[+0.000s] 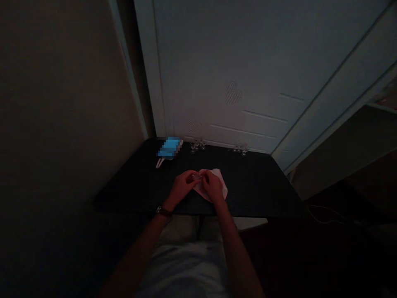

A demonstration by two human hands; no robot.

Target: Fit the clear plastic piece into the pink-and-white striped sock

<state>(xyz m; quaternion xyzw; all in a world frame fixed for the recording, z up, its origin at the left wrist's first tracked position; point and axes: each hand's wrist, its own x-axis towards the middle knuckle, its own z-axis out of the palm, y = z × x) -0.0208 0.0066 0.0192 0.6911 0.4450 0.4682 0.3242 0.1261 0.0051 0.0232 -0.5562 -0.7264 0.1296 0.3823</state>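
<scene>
Both hands meet over the middle of a dark table (248, 186). My left hand (182, 184) closes its fingers around a small clear, shiny object (196, 176), which looks like glass or plastic; its exact kind is too dim to tell. From the other side my right hand (213, 187) pinches at the same object, fingers bent inward. A pale pinkish cloth (222, 185) lies beneath and behind the right hand, partly covered by it. Whether the right fingers also grip a fold of this cloth is hidden.
Toward the back edge stand two groups of small clear objects, one left (197, 145) and one right (241, 149). A device with a blurred blue screen (170, 147) and a white strap sits back left. A white panel with hearts (217, 62) rises behind the table; a wall (68, 103) borders the left.
</scene>
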